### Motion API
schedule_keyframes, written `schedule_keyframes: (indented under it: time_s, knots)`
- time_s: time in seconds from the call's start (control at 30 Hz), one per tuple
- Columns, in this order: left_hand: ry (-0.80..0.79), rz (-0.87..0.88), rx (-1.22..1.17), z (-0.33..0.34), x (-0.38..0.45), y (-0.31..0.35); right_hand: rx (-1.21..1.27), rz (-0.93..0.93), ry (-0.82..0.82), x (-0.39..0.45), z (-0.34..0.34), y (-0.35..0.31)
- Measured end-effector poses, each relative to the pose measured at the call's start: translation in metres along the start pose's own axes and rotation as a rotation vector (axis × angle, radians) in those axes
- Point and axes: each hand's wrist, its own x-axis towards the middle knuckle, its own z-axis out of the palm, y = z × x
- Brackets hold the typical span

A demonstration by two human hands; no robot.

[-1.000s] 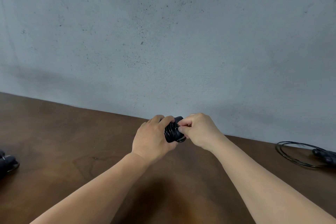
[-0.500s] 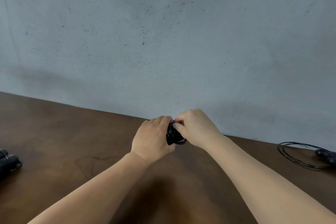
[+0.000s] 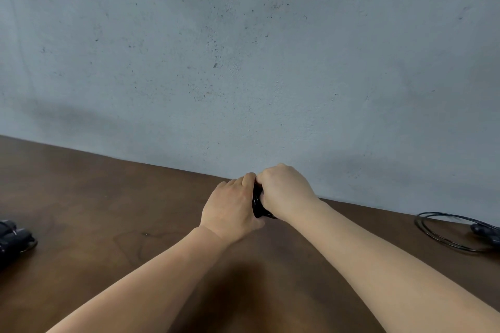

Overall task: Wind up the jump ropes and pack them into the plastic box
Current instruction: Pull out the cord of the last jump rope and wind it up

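Left hand (image 3: 230,211) and right hand (image 3: 284,192), knuckles touching, both curl tightly around one wound black jump rope (image 3: 258,205), held just above the brown table (image 3: 108,211) near the grey wall (image 3: 243,62). Two further ropes: a loose coil (image 3: 449,232) at far right and a wound bundle (image 3: 13,238) at far left, both lying on the table.

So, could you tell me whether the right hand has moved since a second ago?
Yes: the right hand has closed leftward over the wound rope, hiding most of it, judged against the table's back edge.
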Motion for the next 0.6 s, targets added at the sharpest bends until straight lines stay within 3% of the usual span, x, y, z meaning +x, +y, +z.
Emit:
schedule_keyframes:
  time_s: [0.23, 0.43, 0.6]
  knots:
    - [-0.011, -0.028, -0.043, 0.001, 0.0, 0.0, -0.178, -0.163, -0.061, 0.001, 0.0, 0.005]
    - [-0.022, 0.003, -0.021, 0.002, 0.0, 0.005, -0.029, -0.099, -0.095, 0.0, -0.002, 0.018]
    - [-0.084, 0.027, -0.007, 0.007, -0.004, 0.013, -0.129, -0.095, -0.138, -0.007, 0.013, 0.014]
